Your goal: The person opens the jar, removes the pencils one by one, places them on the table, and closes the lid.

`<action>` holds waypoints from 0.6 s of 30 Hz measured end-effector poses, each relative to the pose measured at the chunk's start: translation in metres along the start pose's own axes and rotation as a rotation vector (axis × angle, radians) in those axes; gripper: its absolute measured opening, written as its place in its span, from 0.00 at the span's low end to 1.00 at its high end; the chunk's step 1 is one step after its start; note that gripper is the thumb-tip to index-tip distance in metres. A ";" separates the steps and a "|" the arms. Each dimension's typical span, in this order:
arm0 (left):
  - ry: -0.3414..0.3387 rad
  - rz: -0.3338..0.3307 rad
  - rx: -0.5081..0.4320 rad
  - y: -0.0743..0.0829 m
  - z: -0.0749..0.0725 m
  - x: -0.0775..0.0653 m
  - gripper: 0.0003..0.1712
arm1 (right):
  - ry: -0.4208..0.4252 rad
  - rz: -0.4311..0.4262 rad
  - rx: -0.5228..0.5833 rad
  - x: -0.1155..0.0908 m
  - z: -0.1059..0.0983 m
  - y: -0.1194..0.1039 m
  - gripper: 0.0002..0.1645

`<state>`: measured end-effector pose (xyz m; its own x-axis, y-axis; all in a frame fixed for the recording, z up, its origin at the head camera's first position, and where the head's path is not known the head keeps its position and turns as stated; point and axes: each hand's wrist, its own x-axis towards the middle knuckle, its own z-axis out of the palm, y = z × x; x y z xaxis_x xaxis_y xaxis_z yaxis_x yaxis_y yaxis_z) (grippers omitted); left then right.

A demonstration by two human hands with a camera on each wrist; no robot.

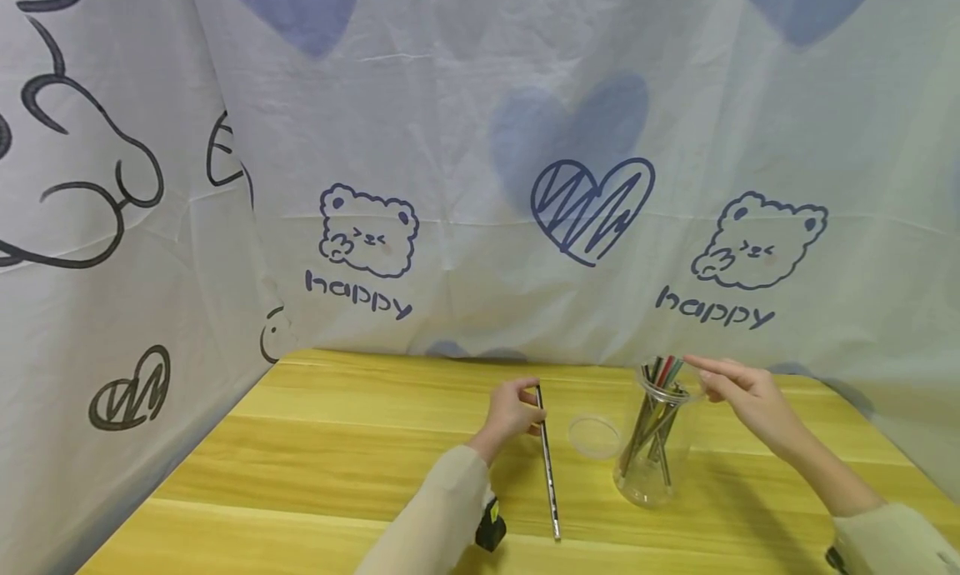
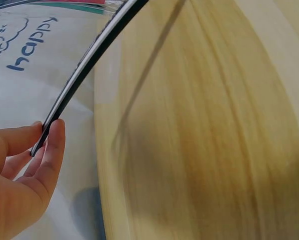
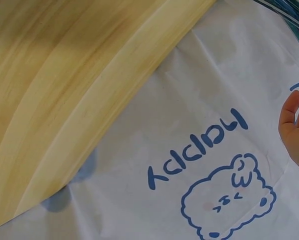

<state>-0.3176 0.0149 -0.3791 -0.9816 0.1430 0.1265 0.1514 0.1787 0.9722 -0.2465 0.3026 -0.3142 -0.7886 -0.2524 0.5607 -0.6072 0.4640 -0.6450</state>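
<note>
My left hand (image 1: 513, 412) pinches a slim pencil (image 1: 548, 475), dark with a silvery pattern, near its far end between thumb and fingertips. In the left wrist view the pencil (image 2: 84, 67) slants up from the fingers and casts a shadow on the table. A clear jar (image 1: 651, 490) stands to the right, holding several pencils (image 1: 651, 429), with red, green and dark ends at the top. Beside its rim is my right hand (image 1: 750, 392), index finger extended toward the pencil tops. Only a thumb and finger of the right hand (image 3: 298, 130) show at the right wrist view's edge.
A round clear lid (image 1: 594, 437) lies on the wood-grain table (image 1: 315, 450), between the held pencil and the jar. Behind the table's back edge hangs a white cloth (image 1: 465, 308) printed with bears and hearts; another patterned cloth (image 1: 210, 292) hangs on the left.
</note>
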 end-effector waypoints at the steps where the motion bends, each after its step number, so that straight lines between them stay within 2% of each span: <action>1: -0.007 -0.004 0.001 0.000 0.001 0.000 0.31 | -0.002 -0.002 0.004 0.000 0.000 0.000 0.18; 18: -0.071 -0.100 0.020 -0.010 0.009 -0.007 0.32 | 0.002 -0.032 0.019 -0.001 0.002 0.002 0.17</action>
<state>-0.3113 0.0209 -0.3917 -0.9813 0.1921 0.0139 0.0559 0.2147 0.9751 -0.2472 0.3021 -0.3168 -0.7684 -0.2654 0.5824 -0.6340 0.4398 -0.6361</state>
